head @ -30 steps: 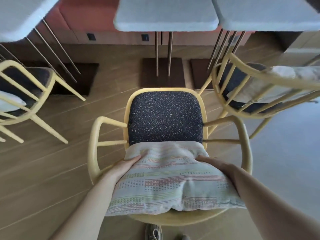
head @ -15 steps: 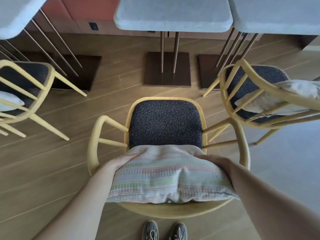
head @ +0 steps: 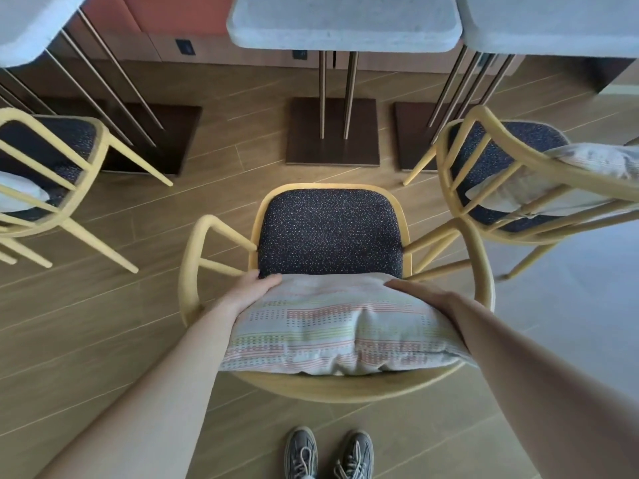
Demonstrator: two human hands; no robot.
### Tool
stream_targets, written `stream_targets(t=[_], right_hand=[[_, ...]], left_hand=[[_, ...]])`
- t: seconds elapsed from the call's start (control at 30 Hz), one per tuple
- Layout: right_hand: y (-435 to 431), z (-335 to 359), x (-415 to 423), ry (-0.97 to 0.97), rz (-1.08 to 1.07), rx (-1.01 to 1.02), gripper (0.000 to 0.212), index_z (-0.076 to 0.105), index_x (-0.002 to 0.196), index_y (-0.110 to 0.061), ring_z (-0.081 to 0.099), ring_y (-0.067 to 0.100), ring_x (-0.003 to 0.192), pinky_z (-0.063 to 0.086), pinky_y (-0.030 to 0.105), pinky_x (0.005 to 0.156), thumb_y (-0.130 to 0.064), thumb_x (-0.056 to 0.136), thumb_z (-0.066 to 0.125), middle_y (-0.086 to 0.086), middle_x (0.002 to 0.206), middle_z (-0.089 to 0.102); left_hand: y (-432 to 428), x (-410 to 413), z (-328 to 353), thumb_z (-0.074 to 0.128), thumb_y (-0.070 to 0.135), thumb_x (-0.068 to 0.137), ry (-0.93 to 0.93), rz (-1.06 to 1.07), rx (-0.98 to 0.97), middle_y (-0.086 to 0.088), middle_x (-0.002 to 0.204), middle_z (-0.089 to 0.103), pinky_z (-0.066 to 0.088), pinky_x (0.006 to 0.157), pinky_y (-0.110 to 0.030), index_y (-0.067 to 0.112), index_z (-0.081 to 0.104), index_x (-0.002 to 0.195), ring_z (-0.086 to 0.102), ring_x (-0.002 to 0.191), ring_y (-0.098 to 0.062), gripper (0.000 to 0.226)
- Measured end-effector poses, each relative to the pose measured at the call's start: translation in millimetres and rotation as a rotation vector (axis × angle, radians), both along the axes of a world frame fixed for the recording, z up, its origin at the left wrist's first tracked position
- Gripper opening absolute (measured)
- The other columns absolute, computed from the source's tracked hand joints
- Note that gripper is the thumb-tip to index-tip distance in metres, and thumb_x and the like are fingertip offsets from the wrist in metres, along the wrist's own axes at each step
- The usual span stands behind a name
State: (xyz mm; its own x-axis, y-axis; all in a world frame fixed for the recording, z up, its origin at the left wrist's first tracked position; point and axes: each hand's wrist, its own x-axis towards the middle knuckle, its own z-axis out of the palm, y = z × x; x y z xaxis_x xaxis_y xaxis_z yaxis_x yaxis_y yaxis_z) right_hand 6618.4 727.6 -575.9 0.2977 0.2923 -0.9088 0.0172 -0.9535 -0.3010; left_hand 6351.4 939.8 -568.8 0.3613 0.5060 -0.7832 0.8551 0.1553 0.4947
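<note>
A pale cushion [head: 342, 326] with rows of red, green and dark dashes leans against the curved back of a yellow wooden chair [head: 188, 267], its lower edge on the dark speckled seat [head: 330, 229]. My left hand [head: 250, 288] lies flat along the cushion's left side, fingers straight and pointing toward the seat. On the right side, my right hand [head: 427, 299] presses flat on the cushion's top corner. Both forearms reach over the chair back from behind.
A like yellow chair [head: 484, 174] with a pale cushion stands at the right, another [head: 86, 188] at the left. Three grey-topped tables, the middle one [head: 345, 25], stand beyond on thin legs with dark base plates. My grey shoes [head: 328, 451] are on the wooden floor behind the chair.
The view has pulled back and upward, so the chair looks lower and my shoes show fully. Both hands stay flat on the cushion's sides, which has settled lower against the chair back.
</note>
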Motion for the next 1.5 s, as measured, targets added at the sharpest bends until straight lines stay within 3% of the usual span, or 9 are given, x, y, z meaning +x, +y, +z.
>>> stream_targets(t=[0.13,0.2,0.27,0.37,0.43,0.53,0.7,0.83,1.5], right_hand=[[-6,46,-45,-0.392,0.39,0.304,0.065,0.054,0.151,-0.028,0.061,0.031,0.128,0.047,0.039,0.105,-0.067,0.098,0.053,0.009,0.149,0.061],[-20,62,-89,-0.577,0.618,0.398,0.081,0.053,0.151,-0.028,0.058,0.027,0.132,0.043,0.046,0.112,-0.075,0.085,0.048,0.004,0.151,0.059],[-42,67,-127,-0.778,0.714,0.548,0.085,0.06,0.145,-0.016,0.058,0.034,0.132,0.041,0.052,0.115,-0.064,0.075,0.065,0.009,0.145,0.061],[-81,61,-153,-0.98,0.716,0.837,0.057,0.076,0.114,-0.011,0.069,0.036,0.095,0.059,0.049,0.083,-0.038,0.067,0.094,0.011,0.108,0.072],[-95,57,-155,-0.975,0.782,0.838,0.052,0.078,0.106,-0.013,0.071,0.031,0.087,0.061,0.041,0.077,-0.044,0.067,0.096,0.006,0.098,0.074],[-94,51,-155,-0.939,0.92,0.694,0.046,0.075,0.106,-0.009,0.075,0.035,0.089,0.062,0.043,0.084,-0.035,0.072,0.091,0.01,0.096,0.074],[-57,53,-146,-0.803,1.115,0.384,0.041,0.064,0.128,-0.027,0.074,0.034,0.1,0.053,0.04,0.082,-0.053,0.098,0.052,0.006,0.11,0.077],[-49,48,-143,-0.822,1.188,0.321,0.037,0.071,0.123,-0.027,0.075,0.032,0.095,0.055,0.039,0.083,-0.045,0.097,0.052,0.003,0.107,0.08],[113,41,-1,-0.91,1.115,0.347,0.032,0.074,0.119,-0.025,0.074,0.033,0.103,0.051,0.043,0.092,-0.031,0.095,0.053,0.005,0.111,0.08]], left_hand=[[-37,15,46,0.057,0.071,0.09,-0.277,-0.378,0.211,0.012,0.155,0.054,0.041,0.117,-0.045,0.046,0.05,0.15,0.056,0.14,-0.02,0.066],[-79,14,57,0.048,0.081,0.082,-0.301,-0.628,0.325,0.017,0.154,0.056,0.037,0.121,-0.044,0.048,0.052,0.148,0.056,0.139,-0.016,0.074],[-114,-2,57,0.052,0.081,0.083,-0.283,-0.771,0.605,0.015,0.158,0.052,0.031,0.121,-0.04,0.041,0.052,0.149,0.049,0.144,-0.015,0.077],[-140,-51,62,0.073,0.078,0.076,-0.412,-0.8,0.849,0.001,0.131,0.068,0.049,0.102,-0.043,0.025,0.071,0.125,0.063,0.117,-0.024,0.073],[-141,-74,58,0.078,0.076,0.073,-0.367,-0.924,0.954,0.001,0.111,0.072,0.054,0.088,-0.039,0.024,0.076,0.114,0.067,0.1,-0.023,0.066],[-138,-79,52,0.068,0.068,0.089,-0.103,-1.032,0.965,0.006,0.124,0.071,0.044,0.102,-0.038,0.032,0.066,0.132,0.065,0.116,-0.021,0.056],[-133,-46,52,0.056,0.06,0.099,0.116,-1.091,0.911,-0.001,0.11,0.08,0.051,0.091,-0.037,0.034,0.068,0.134,0.075,0.104,-0.027,0.045],[-123,-43,43,0.058,0.057,0.099,0.095,-1.158,0.91,-0.004,0.121,0.078,0.056,0.087,-0.039,0.035,0.066,0.14,0.075,0.106,-0.029,0.047],[43,102,38,0.058,0.052,0.1,0.107,-1.141,0.929,-0.004,0.108,0.082,0.058,0.091,-0.04,0.038,0.066,0.137,0.078,0.101,-0.027,0.04]])
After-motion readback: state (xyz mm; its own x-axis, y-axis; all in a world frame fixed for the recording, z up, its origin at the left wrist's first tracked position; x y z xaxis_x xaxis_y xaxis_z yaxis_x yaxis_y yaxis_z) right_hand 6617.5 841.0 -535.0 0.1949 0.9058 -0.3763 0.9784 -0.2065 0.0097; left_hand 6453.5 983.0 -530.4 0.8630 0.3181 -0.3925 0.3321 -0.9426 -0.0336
